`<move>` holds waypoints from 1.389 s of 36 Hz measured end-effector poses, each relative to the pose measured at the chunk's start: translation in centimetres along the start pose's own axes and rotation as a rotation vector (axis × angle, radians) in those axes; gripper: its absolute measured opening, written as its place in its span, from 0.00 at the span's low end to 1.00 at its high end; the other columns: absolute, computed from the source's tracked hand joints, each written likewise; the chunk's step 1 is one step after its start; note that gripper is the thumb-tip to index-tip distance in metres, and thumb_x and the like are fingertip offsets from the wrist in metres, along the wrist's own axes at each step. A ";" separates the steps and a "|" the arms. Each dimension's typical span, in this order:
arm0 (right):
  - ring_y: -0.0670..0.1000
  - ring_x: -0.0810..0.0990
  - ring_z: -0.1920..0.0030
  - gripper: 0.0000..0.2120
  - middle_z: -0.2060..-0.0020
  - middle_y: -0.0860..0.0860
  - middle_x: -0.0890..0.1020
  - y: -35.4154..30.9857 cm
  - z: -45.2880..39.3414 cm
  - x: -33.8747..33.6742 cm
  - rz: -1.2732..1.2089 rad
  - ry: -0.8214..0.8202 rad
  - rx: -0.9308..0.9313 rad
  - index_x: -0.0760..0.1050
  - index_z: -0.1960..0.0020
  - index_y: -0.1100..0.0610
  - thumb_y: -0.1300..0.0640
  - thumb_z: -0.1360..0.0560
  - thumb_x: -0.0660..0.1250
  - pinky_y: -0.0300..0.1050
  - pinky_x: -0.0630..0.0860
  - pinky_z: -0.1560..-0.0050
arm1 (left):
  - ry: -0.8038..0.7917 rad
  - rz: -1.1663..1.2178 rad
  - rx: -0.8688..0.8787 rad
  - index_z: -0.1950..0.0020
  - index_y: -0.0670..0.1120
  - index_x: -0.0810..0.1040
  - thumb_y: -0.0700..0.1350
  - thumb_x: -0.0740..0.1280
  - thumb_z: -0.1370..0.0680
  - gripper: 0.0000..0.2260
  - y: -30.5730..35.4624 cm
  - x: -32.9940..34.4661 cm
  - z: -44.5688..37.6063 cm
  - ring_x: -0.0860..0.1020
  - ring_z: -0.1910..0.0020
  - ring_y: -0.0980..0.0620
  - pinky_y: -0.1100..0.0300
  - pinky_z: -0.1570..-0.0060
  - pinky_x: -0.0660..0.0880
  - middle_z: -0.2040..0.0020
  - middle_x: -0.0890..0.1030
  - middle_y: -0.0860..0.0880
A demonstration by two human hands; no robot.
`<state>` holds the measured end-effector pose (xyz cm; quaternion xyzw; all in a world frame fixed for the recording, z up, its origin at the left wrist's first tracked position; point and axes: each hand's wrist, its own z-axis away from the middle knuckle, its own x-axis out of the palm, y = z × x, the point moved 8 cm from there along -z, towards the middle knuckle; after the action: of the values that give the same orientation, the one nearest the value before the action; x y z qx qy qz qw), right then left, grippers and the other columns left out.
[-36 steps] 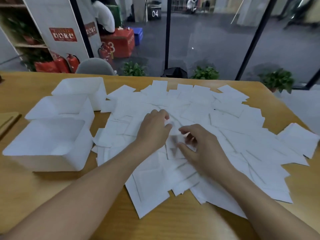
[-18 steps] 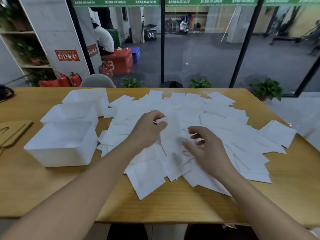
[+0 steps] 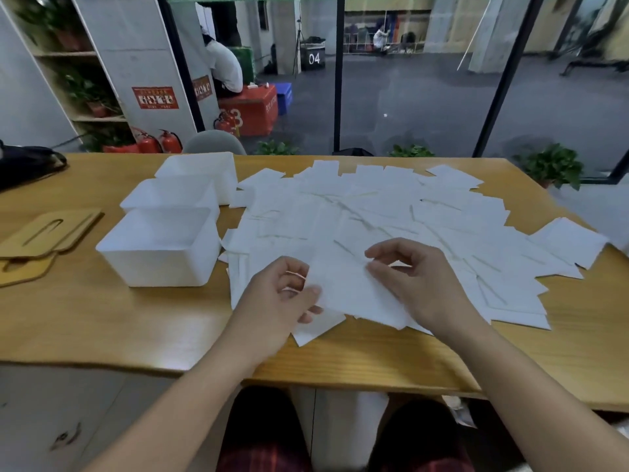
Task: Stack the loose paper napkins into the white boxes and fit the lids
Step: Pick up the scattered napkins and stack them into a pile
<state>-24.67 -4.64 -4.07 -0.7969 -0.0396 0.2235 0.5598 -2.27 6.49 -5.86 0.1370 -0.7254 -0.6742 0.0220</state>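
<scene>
I have both hands low over the near edge of the napkin spread, and between them they hold one napkin (image 3: 343, 284) lifted a little off the pile. My left hand (image 3: 282, 298) pinches its left edge between thumb and curled fingers; my right hand (image 3: 412, 281) is curled over its right side, thumb and forefinger close together at the edge, though I cannot tell for certain how firmly it grips. I judge the two-handed hold is there to keep the thin sheet flat and square, so it can go into a box without folding. The napkin is plain white, roughly square, soft, with a faint crease line across it, and it tilts slightly toward me. The rest of the loose napkins (image 3: 391, 212) lie fanned and overlapping across the middle and right of the wooden table (image 3: 102, 321), many deep, so the task looks barely begun. Three white boxes (image 3: 160, 247) stand in a row to the left of the pile, just beside it, all open and, as far as I can see, with nothing in them; the nearest sits within easy reach of my left hand. The wooden lids (image 3: 44, 229) lie flat further left, well apart from the napkins, each with a slot cut in it.
</scene>
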 end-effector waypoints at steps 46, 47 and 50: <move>0.50 0.74 0.70 0.13 0.69 0.48 0.74 0.6 1.9 2.0 0.036 0.048 0.028 0.84 0.39 0.42 0.58 0.19 0.75 0.45 0.74 0.67 | 0.047 -0.606 0.363 0.31 0.57 0.83 0.55 0.68 0.13 0.12 1.9 1.0 -0.7 0.71 0.27 0.62 0.52 0.23 0.67 0.34 0.81 0.64; 0.50 0.73 0.68 0.13 0.69 0.48 0.73 0.4 2.0 1.8 0.057 0.056 0.001 0.84 0.39 0.41 0.57 0.19 0.75 0.44 0.74 0.66 | 0.026 -0.619 0.329 0.28 0.58 0.81 0.55 0.69 0.14 0.14 1.8 0.9 -1.1 0.69 0.25 0.62 0.51 0.21 0.65 0.31 0.79 0.65; 0.48 0.71 0.65 0.13 0.67 0.51 0.72 -0.7 2.2 1.3 0.096 0.063 -0.083 0.85 0.40 0.41 0.57 0.19 0.76 0.39 0.71 0.62 | -0.056 -0.580 0.208 0.22 0.64 0.73 0.62 0.69 0.16 0.22 0.9 0.9 -2.3 0.66 0.22 0.63 0.51 0.21 0.64 0.26 0.73 0.67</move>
<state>-24.24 -2.00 -4.48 -0.8271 0.0069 0.2231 0.5158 -2.76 4.07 -4.92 0.3213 -0.7216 -0.5779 -0.2053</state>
